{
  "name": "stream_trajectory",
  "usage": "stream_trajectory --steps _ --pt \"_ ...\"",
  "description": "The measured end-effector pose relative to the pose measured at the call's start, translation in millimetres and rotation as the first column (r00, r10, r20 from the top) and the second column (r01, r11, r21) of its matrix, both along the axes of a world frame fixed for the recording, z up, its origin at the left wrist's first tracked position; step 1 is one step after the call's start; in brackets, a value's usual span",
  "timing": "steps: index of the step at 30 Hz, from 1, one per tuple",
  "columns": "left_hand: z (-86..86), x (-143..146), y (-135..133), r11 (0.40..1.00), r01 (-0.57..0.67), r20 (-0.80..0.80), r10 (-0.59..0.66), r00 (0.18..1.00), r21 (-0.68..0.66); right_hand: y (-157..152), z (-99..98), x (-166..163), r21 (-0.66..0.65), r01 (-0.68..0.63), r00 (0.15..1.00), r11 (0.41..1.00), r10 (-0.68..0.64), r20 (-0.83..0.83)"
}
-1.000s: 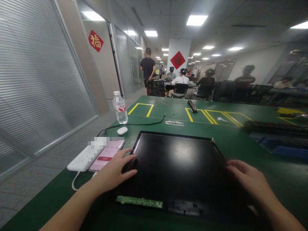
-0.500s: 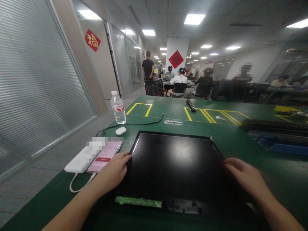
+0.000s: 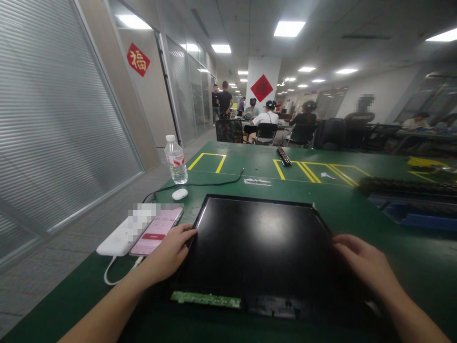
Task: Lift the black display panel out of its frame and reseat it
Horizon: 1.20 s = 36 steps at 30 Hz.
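Observation:
A black display panel [image 3: 260, 243] lies screen up on the green table, with light glaring off its surface. Its near edge exposes a green circuit board [image 3: 206, 299] on the left and a dark part beside it. My left hand [image 3: 173, 252] grips the panel's left edge, fingers on the rim. On the opposite edge, my right hand [image 3: 364, 259] is closed with its fingertips at the frame. The undersides of both grips are hidden.
Left of the panel are a white power bank [image 3: 119, 236], a phone [image 3: 157, 231] on a white cable, a white earbud case [image 3: 179, 194], a water bottle [image 3: 176, 159] and a black cable [image 3: 214, 184]. Blue trays [image 3: 421, 215] stand right. People sit beyond the table.
Both hands and the panel stay in place. In the background, the standing person has shifted slightly and a second person now shows beside them.

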<state>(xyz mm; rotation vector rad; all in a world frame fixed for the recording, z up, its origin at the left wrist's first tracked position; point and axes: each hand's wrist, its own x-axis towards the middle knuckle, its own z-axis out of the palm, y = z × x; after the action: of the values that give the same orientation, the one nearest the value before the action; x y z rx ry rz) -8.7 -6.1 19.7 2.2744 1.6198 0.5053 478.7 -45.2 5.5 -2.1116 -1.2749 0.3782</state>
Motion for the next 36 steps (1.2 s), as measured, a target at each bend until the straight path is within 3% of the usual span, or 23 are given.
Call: stream_trajectory --steps 9,15,20,25,29,36 --pt "-0.1 2.1 1.2 0.999 -0.014 -0.082 0.011 0.997 -0.033 0.3 -5.3 4.0 -0.011 0.004 1.0 1.0 -0.004 0.021" --pt "-10.8 0.9 5.0 0.999 -0.02 -0.048 0.022 0.999 0.044 0.0 -1.5 3.1 0.03 0.004 1.0 1.0 -0.005 0.021" --pt "-15.8 -1.3 5.8 0.999 -0.041 -0.061 0.042 0.997 0.01 -2.7 8.2 8.0 0.015 0.067 0.998 0.998 -0.067 0.003" --pt "-17.0 -1.4 6.2 0.998 -0.063 -0.025 0.062 0.998 -0.025 -0.9 1.8 16.7 -0.001 0.085 0.996 0.996 -0.085 0.009" --pt "-14.6 -1.7 6.4 0.994 -0.081 0.053 0.086 0.995 -0.079 2.9 -6.7 15.0 -0.003 0.032 0.999 0.999 -0.032 -0.006" --pt "-6.2 -4.6 4.9 0.984 -0.1 0.335 0.144 0.931 -0.146 2.7 -4.8 6.6 -0.048 0.005 1.0 0.999 -0.006 -0.007"
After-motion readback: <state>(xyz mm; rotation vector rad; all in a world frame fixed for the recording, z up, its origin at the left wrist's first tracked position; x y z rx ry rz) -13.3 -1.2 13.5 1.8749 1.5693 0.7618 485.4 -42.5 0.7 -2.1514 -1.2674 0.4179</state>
